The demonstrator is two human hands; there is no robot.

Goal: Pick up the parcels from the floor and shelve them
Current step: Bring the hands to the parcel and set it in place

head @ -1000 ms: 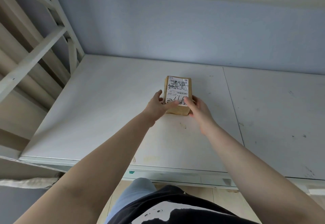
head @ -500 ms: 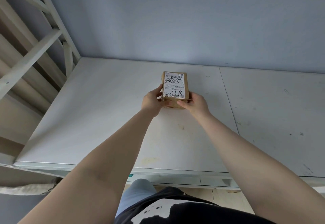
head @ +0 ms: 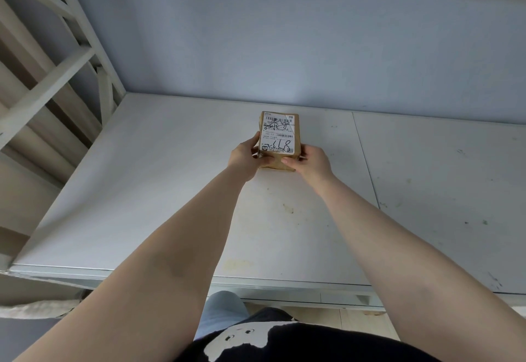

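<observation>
While both arms stretch over the shelf board (head: 142,191), the left hand (head: 244,156) grips the left side of the parcel (head: 280,139), thumb laid on the near end and fingers wrapped round the flank. That parcel, a small brown carton with a white shipping label (head: 279,135) on top, sits toward the back edge of the board, about midway along it and just left of the seam between the two panels. On its other side the right hand (head: 308,161) holds the near right corner, thumb pressed across the front edge, fingers curled round the side. It looks light and stiff to me, easy for one hand; the taped cardboard may be slick, so the two long sides seem the best place to hold. Whether its base rests on the board or hovers just above, I cannot tell. Both sets of fingertips are hidden behind the carton, and the label's small print is unreadable.
</observation>
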